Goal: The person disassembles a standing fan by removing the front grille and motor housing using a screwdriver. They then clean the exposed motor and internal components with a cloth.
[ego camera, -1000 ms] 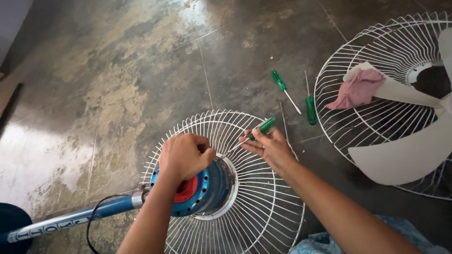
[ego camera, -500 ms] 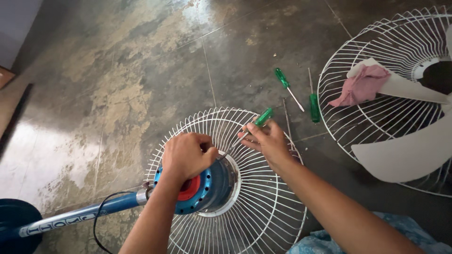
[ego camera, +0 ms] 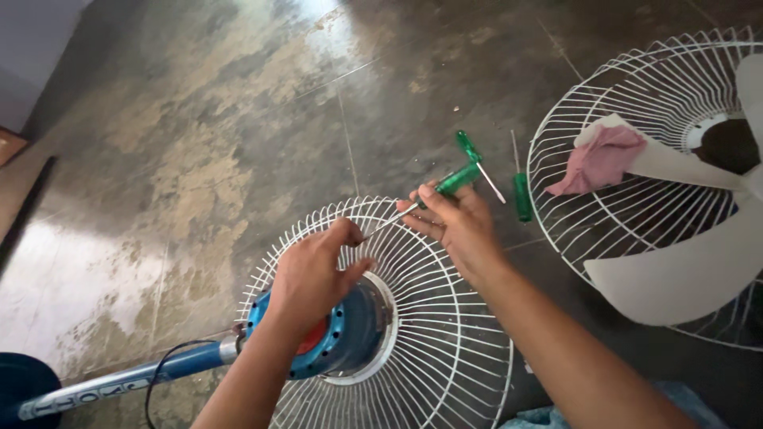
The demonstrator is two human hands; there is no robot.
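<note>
Bare floor (ego camera: 199,159) beyond wire guard (ego camera: 445,357)

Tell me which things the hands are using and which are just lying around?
In use:
left hand on the blue fan motor
right hand holding a green screwdriver
white rear grille

Lying about:
two green screwdrivers on the floor
pink cloth
second grille
white fan blades

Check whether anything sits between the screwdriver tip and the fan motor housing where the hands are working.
Nothing visible does. The right hand holds the green screwdriver, its shaft running down toward the left hand, which rests on the blue motor housing inside the rear grille. The tip itself is hidden by the left hand's fingers.
</note>
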